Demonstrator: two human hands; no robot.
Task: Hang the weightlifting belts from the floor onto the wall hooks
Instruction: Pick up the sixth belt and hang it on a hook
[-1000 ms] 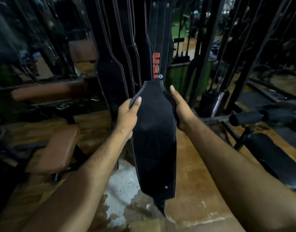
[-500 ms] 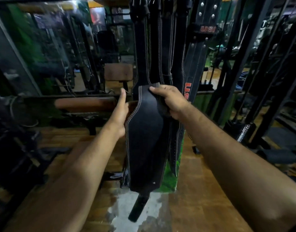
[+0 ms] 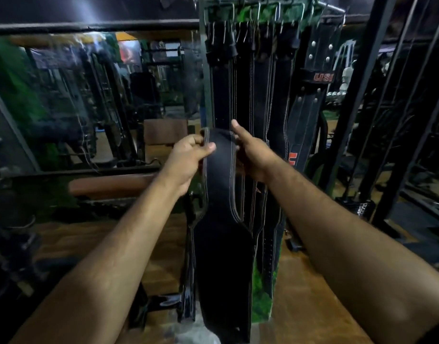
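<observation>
A black leather weightlifting belt [image 3: 223, 256] with white stitching hangs down in front of me, its narrow upper strap bent over at hand height. My left hand [image 3: 188, 155] pinches the strap's left edge between thumb and fingers. My right hand [image 3: 250, 151] grips the strap's right side, the thumb pointing up and the fingers hidden behind the strap. Behind the belt, several black belts [image 3: 260, 100] hang from metal wall hooks [image 3: 259, 11] on a green panel. One at the right carries red "USI" lettering [image 3: 324, 76].
A wall mirror [image 3: 89, 100] fills the left. A brown padded bench [image 3: 109, 184] stands low on the left. Black rack uprights [image 3: 367, 78] and machine frames crowd the right. The floor [image 3: 305, 306] is wooden, with a pale patch below the belt.
My view has tilted up, bringing the hooks into sight. Both hands have climbed from the belt's wide part to its narrow strap, and the left hand now pinches it.
</observation>
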